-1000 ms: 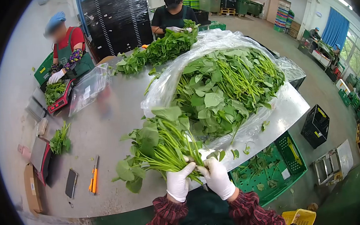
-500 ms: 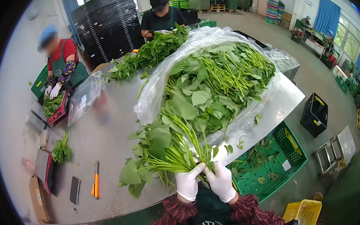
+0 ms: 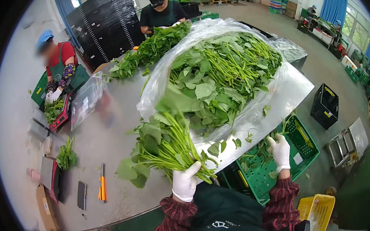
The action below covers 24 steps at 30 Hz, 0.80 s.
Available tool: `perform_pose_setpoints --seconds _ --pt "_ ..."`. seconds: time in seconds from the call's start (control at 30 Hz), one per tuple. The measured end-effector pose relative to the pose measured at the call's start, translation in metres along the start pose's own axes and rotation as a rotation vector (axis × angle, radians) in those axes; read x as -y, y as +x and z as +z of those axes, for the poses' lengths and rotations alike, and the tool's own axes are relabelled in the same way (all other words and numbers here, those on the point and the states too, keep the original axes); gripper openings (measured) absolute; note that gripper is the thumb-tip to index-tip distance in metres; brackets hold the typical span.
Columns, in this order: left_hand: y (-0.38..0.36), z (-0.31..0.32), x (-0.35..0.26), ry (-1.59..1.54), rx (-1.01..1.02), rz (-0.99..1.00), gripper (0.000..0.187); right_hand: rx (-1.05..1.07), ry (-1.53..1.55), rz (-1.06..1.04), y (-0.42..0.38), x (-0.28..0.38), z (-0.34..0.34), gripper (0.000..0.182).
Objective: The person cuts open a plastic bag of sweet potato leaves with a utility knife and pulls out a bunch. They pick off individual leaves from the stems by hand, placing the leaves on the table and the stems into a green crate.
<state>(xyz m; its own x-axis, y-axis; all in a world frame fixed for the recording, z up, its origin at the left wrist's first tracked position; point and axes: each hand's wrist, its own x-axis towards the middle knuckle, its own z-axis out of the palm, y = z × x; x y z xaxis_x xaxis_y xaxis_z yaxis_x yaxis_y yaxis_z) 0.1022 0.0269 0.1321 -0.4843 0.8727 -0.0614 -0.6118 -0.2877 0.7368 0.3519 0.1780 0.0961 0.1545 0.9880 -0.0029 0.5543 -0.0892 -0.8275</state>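
My left hand (image 3: 186,182), in a white glove, is closed around the stems of a bunch of leafy greens (image 3: 163,143) above the table's near edge. My right hand (image 3: 280,151), also gloved, is over the green crate (image 3: 305,149), with its thumb and fingers bent; a leafy stem shows beside its fingertips, and whether it is held is unclear. Loose leaves and stems lie in that crate. Behind the bunch, a large clear plastic bag (image 3: 157,91) lies open, full of greens (image 3: 229,75).
On the metal table (image 3: 117,134) lie an orange knife (image 3: 102,187), a dark phone-like object (image 3: 82,195), a small bunch (image 3: 66,155) and a scale (image 3: 51,178). Two people stand across and at the left. A black crate (image 3: 324,106) and a yellow basket (image 3: 320,209) are at right.
My right hand has left the bunch and moved right, over the green crate. My left hand has shifted slightly left and up, still holding the stems.
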Motion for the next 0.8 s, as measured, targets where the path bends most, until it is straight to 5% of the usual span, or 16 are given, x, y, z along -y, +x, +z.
perform_pose_setpoints --seconds 0.13,0.23,0.47,0.53,0.6,0.67,0.8 --pt "-0.004 -0.005 0.022 0.073 0.028 -0.039 0.037 0.577 0.37 -0.213 -0.07 0.073 0.011 0.039" --pt "-0.006 -0.005 0.029 0.073 0.058 -0.068 0.036 0.336 0.057 -0.724 -0.105 0.079 0.052 0.035" --pt "-0.011 -0.014 0.029 -0.057 0.08 -0.068 0.043 0.515 0.358 -0.501 -0.117 0.067 0.064 0.02" --pt "-0.01 -0.018 0.029 -0.055 0.111 -0.112 0.043 0.321 0.175 -0.546 -0.115 0.062 0.064 0.016" --pt "-0.011 -0.013 0.025 -0.025 0.145 -0.089 0.043 0.593 0.495 -0.091 -0.11 0.067 0.054 0.014" --pt "-0.011 -0.014 0.025 0.014 0.15 -0.096 0.043 0.715 0.601 -0.13 -0.112 0.075 0.046 0.015" --pt "-0.011 -0.014 0.034 0.042 0.142 -0.09 0.044 0.618 0.31 -0.359 -0.116 0.07 0.051 0.016"
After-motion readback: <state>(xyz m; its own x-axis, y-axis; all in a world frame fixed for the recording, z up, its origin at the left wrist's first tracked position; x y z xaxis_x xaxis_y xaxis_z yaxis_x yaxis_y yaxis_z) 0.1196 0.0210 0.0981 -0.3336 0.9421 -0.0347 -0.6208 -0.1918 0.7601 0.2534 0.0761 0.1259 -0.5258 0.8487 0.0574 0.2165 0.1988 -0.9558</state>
